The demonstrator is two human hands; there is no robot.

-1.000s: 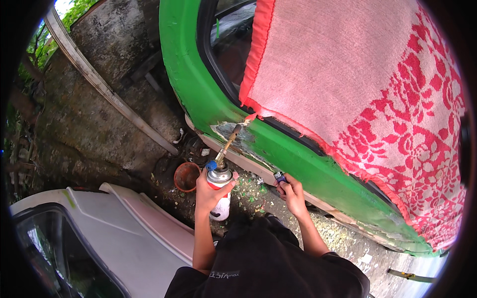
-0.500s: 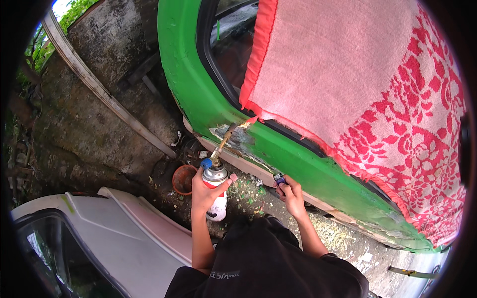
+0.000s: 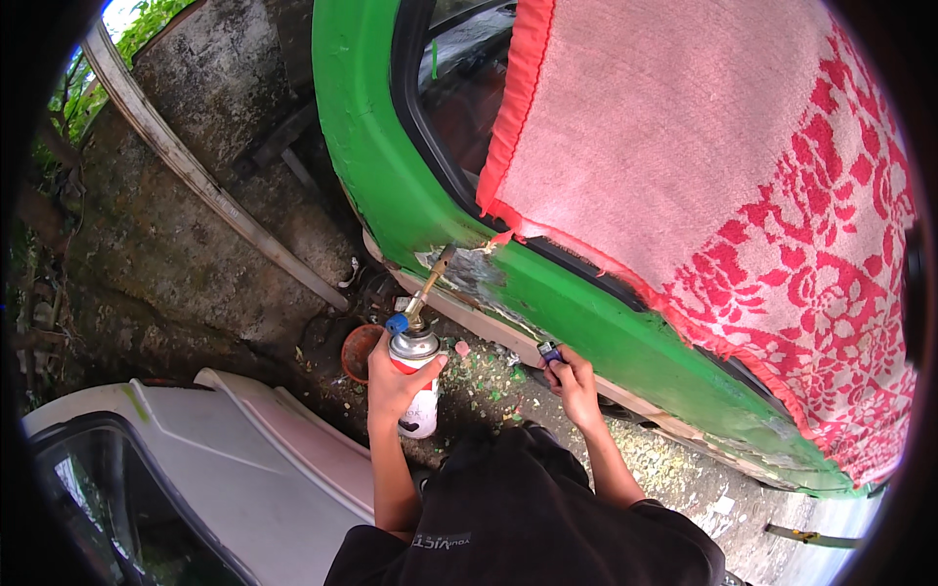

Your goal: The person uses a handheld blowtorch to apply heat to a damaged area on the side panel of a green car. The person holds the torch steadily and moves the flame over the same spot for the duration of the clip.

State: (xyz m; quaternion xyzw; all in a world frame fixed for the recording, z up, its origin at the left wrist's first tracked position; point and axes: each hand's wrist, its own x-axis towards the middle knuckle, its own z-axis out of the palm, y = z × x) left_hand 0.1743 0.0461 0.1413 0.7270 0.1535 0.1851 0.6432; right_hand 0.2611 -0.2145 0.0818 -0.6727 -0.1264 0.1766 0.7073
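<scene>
My left hand (image 3: 399,389) is wrapped round the can of a blowtorch (image 3: 417,344), which has a brass nozzle and a blue knob. The nozzle points up and away, toward a patch of bare, peeled paint (image 3: 469,269) on a green vehicle (image 3: 381,195). No flame shows at its tip. A small dark blue lighter (image 3: 549,352) with a metal top sits in my right hand (image 3: 575,383), close to the vehicle's lower edge and apart from the torch.
A pink and red floral towel (image 3: 645,127) covers much of the vehicle's window side. Behind my left arm is a pale car (image 3: 244,439). A reddish-brown pot (image 3: 360,352) stands on the ground among paint flakes (image 3: 479,376). A curved pale strip (image 3: 205,181) leans at the left.
My left hand and the blowtorch have shifted slightly left, away from the lighter. My right hand stays about where it was.
</scene>
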